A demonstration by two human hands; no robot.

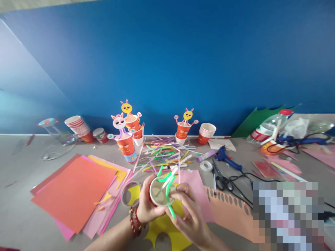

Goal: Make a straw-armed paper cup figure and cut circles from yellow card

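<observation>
My left hand (145, 204), with a red bead bracelet on its wrist, is wrapped around a paper cup (153, 196) whose pale inside faces me. Bright green pipe cleaners (168, 192) stick out over the cup's rim, and one crosses the opening and hangs over the near side. The fingers of my right hand (188, 213) pinch at the rim by this green piece. A white stick-like piece (173, 171) also leans out of the cup; its kind is unclear. Below my hands lies cut yellow paper (180, 237).
Decorated cups with animal faces (126, 143) stand at the back, near a pile of pipe cleaners (162, 148). Coloured paper sheets (75, 191) lie left. Scissors (224, 182), a blue glue gun (227, 158) and its black cable lie right. A tape roll (127, 199) is beside my left hand.
</observation>
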